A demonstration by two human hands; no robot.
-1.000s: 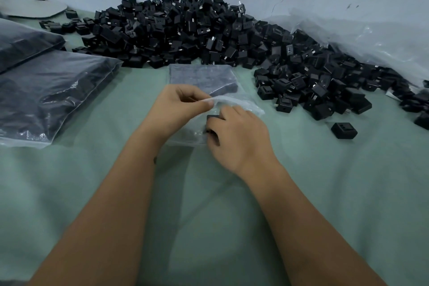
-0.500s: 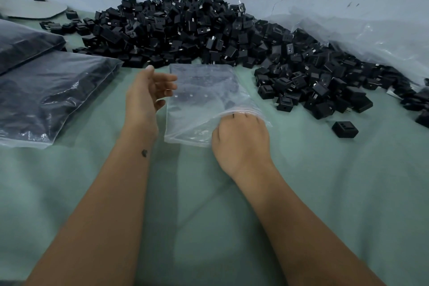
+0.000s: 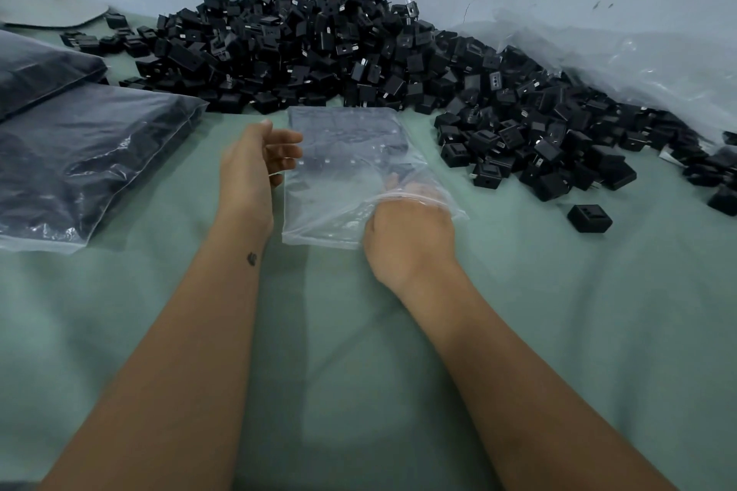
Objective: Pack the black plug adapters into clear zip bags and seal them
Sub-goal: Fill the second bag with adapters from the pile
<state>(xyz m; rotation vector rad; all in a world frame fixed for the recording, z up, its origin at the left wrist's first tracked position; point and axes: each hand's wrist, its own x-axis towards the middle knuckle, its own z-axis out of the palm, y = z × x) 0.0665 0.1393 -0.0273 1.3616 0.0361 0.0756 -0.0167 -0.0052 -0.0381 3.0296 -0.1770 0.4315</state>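
Observation:
A clear zip bag [image 3: 343, 155] lies flat on the green cloth, its mouth towards me. My right hand [image 3: 410, 235] is pushed into the mouth; its fingers show only dimly through the plastic, so whether they hold an adapter is unclear. My left hand [image 3: 255, 167] is beside the bag's left edge, fingers relaxed and touching the plastic. A big heap of black plug adapters [image 3: 319, 48] lies behind the bag and spreads to the right.
Two large filled plastic bags [image 3: 79, 155] lie at the left. A single adapter [image 3: 589, 218] sits apart at the right. Crumpled clear plastic sheeting [image 3: 638, 64] lies at the back right against the wall. The green cloth [image 3: 359, 351] covers the table.
My left hand let go of the bag's mouth and moved to its left edge, fingers relaxed. The bag spread out flat and my right hand slid into it.

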